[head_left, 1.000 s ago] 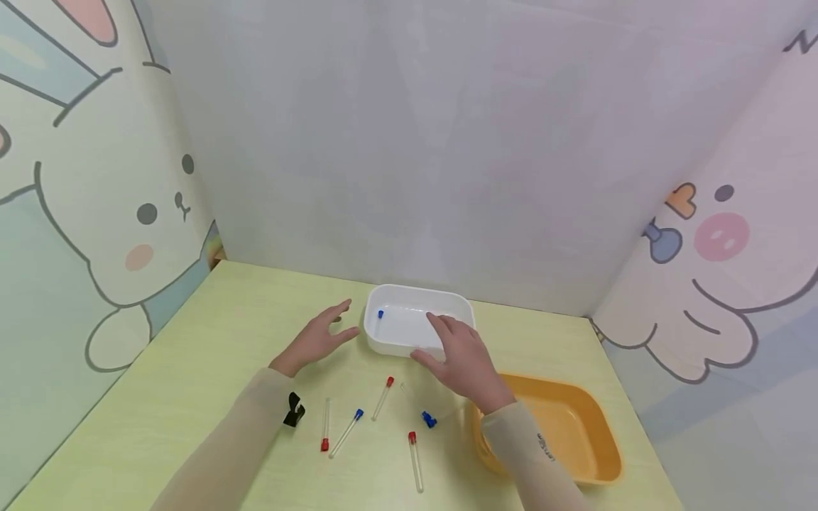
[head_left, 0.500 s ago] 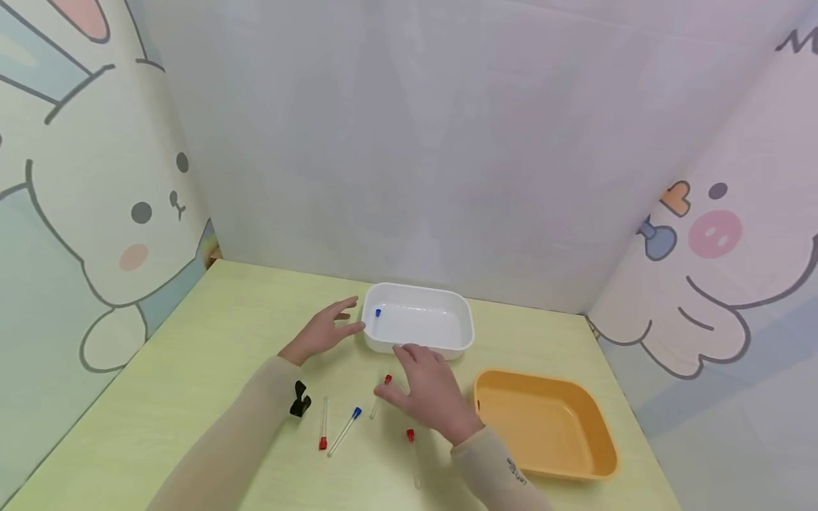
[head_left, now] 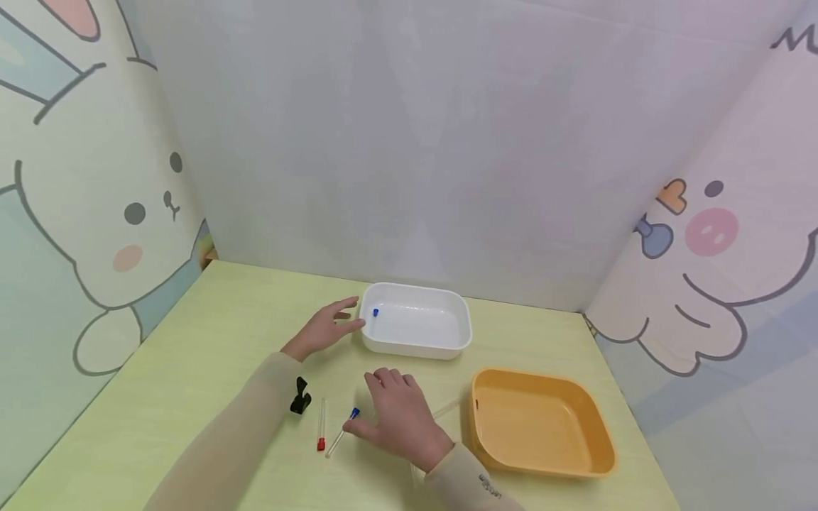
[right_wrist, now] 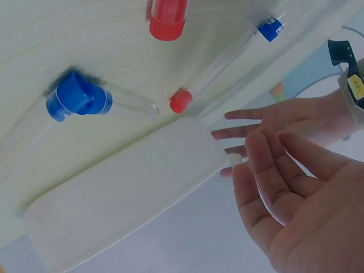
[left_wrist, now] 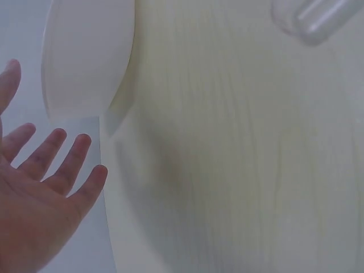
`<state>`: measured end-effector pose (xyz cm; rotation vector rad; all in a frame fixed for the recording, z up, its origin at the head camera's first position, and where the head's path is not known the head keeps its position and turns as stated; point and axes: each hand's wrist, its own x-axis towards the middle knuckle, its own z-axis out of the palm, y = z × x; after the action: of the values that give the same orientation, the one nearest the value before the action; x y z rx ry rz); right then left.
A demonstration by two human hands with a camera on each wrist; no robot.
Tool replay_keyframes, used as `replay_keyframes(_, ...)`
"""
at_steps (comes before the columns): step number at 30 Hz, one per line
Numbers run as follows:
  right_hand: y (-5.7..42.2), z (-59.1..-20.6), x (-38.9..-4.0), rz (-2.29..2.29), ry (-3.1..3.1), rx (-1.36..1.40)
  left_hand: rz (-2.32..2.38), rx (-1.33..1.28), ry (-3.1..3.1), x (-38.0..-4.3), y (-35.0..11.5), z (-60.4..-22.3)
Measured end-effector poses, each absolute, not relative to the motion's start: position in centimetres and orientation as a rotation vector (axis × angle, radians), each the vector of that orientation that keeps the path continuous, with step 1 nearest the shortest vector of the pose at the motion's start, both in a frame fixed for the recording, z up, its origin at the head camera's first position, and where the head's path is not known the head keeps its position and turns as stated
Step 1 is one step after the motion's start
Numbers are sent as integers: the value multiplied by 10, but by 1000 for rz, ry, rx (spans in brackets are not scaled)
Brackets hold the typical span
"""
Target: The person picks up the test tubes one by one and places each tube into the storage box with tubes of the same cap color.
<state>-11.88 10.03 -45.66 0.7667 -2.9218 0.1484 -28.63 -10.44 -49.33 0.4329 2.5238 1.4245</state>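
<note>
My left hand (head_left: 322, 328) is spread with its fingertips right at the left end of a white tray (head_left: 415, 350); its palm and parted fingers (left_wrist: 65, 162) also show in the left wrist view. A small blue cap (head_left: 375, 312) lies inside that tray. Over the table my right hand (head_left: 404, 417) hovers with loosely bent fingers, holding nothing. Beside its thumb lie a blue-capped test tube (head_left: 340, 434) and a red-capped test tube (head_left: 322, 426). Beneath it, other tubes are largely hidden in the head view; the right wrist view shows two blue caps (right_wrist: 74, 96) close together.
An orange tray (head_left: 543, 419) stands on the right of the pale yellow table (head_left: 255, 305). Part of a clear tube (head_left: 447, 409) shows between it and my right hand. A white curtain (head_left: 409, 142) hangs behind, with cartoon-printed cloth at both sides.
From over the white tray's front right, my right hand has moved left and nearer to me, over the tubes. My left hand has shifted slightly right, up to the tray's end.
</note>
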Motion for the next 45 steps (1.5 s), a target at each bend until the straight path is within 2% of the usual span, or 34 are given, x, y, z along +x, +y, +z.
replay_keyframes(15,78,-486,-110,-80,-2913,760,1480,379,2498,-288,-104,-498)
replay_keyframes(30,62,-494,-101,-194,-2968,674,1508,437,2488,-289,-101,-504)
replay_keyframes(45,58,-496,-102,-296,-2944,701,1513,429,2500,-290,-102,-506)
